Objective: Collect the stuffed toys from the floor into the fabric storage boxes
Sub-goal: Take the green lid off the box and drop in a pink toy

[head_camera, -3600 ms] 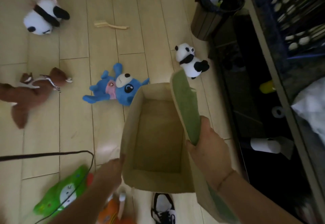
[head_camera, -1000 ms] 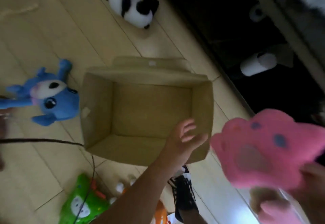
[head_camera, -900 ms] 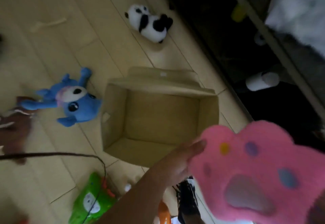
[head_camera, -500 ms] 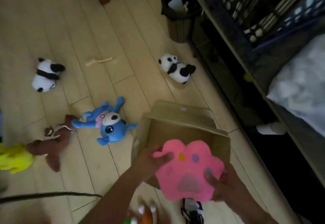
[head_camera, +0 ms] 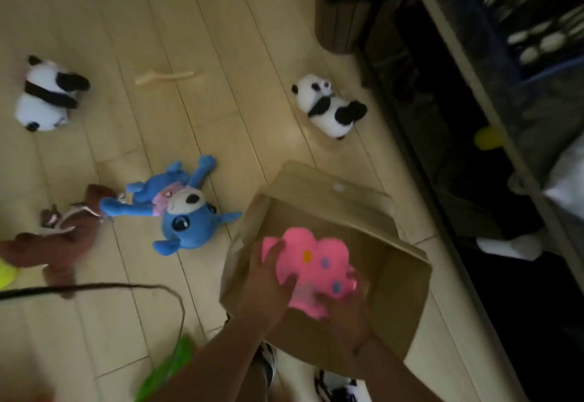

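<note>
A pink paw-shaped stuffed toy [head_camera: 311, 270] sits inside the open tan fabric box [head_camera: 401, 278] on the floor. My left hand [head_camera: 268, 284] grips the toy's left side and my right hand [head_camera: 347, 310] holds its lower right side, both reaching down into the box. On the floor lie a blue plush [head_camera: 183, 212], a brown plush [head_camera: 60, 240], a panda [head_camera: 328, 109] beyond the box and a second panda [head_camera: 47, 95] at far left. A green plush [head_camera: 170, 367] shows near my left arm.
A dark waste bin [head_camera: 341, 6] stands at the top by a dark shelf unit [head_camera: 493, 136] along the right. A black cord [head_camera: 94, 288] loops across the floor at left. A pale stick-like item [head_camera: 164, 76] lies on the planks. A yellow toy [head_camera: 6, 275] peeks in at left.
The pink paw toy has gone from above the box rim down into the box, with both hands still on it. The view has shifted closer to the floor.
</note>
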